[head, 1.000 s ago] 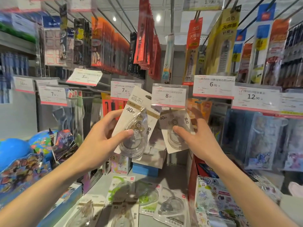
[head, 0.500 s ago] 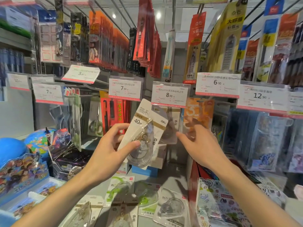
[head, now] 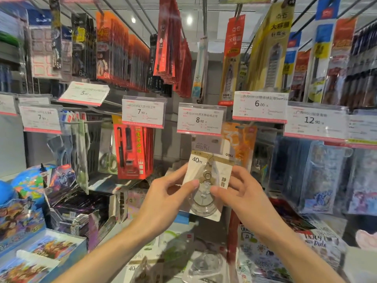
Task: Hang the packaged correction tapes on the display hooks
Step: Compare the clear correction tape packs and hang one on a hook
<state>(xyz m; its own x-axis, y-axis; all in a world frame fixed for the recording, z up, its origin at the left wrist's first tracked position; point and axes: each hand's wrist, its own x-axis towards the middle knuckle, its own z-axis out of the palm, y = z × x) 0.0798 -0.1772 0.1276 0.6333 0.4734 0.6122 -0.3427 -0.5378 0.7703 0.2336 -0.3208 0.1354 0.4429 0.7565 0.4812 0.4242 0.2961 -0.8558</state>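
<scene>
Stationery shop racking fills the view, rows of hooks hung with carded pens and white price tags, the 8.00 price tag [head: 200, 119] right above the work. Just below it the packaged correction tape [head: 208, 181] is held upright, long axis vertical, printed face toward the camera, the "40m" end up and the clear round blister toward the bottom. Its hang hole seems to sit near the hook behind the tag, though another card [head: 207, 144] overlaps there and I cannot tell if it is threaded. The left hand [head: 163, 198] pinches the card's left edge, thumb on the front; the right hand [head: 242, 193] pinches the right side likewise, so each grip holds the pack. It should handle light, the card stiff but bendable, the blister slick; edges are the better hold. More packs [head: 206, 262] lie on the shelf, near.
</scene>
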